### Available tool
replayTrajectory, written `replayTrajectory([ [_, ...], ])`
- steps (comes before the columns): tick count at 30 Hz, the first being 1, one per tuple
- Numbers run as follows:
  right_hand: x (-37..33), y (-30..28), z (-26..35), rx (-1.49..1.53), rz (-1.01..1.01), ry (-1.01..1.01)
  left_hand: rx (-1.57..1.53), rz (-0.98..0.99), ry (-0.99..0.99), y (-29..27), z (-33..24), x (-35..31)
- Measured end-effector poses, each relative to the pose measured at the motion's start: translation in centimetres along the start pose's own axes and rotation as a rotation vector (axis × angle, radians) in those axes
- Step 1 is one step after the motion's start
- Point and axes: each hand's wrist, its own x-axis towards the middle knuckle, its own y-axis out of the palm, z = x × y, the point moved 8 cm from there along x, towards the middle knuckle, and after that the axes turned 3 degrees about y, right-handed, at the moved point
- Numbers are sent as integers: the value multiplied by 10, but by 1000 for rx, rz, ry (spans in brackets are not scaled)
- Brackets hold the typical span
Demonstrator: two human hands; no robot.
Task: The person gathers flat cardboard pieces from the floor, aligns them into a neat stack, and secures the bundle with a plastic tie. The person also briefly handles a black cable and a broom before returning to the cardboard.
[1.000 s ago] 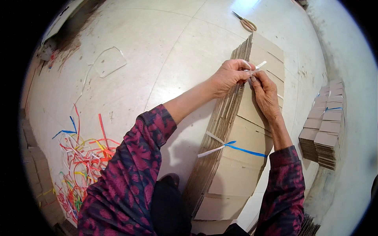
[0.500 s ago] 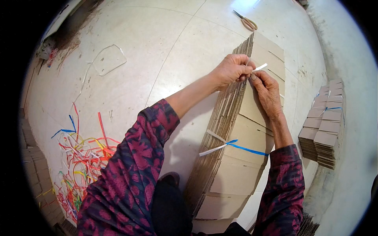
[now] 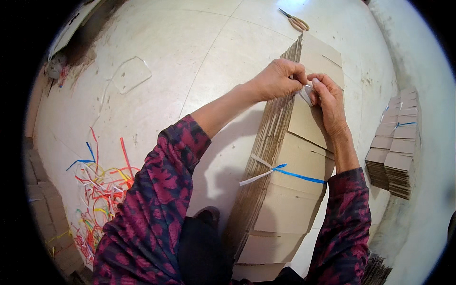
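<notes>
A long stack of flat brown cardboard pieces (image 3: pixel 289 209) lies on the floor in front of me. Over its far part, my left hand (image 3: pixel 284 80) and my right hand (image 3: pixel 328 100) are close together, both closed on a white plastic strap (image 3: pixel 305 95). Part of the strap hangs in a loop between them; my fingers hide its ends. Nearer to me, a blue and white strap (image 3: pixel 299 176) goes round the stack, knotted at its left edge with loose tails.
Scissors (image 3: pixel 295 22) with tan handles lie beyond the stack. Tied cardboard bundles (image 3: pixel 393 147) stand at the right by the wall. A tangle of coloured straps (image 3: pixel 102 199) covers the floor at left, with a loose white strap (image 3: pixel 114 78) farther off.
My hands have drawn slightly apart, the right one turning upward. The white strap's end that stuck out between them now shows as a loop hanging below my fingers.
</notes>
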Motion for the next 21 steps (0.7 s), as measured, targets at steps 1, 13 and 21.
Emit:
replayTrajectory([
  [1, 0, -2, 2, 44, -16, -4, 193, -32, 108, 2, -11, 1],
  [13, -3, 0, 6, -136, 55, -66, 725, -279, 370, 11, -39, 0],
  [21, -2, -4, 4, -235, 16, -119, 763, -248, 395, 9, -41, -2],
])
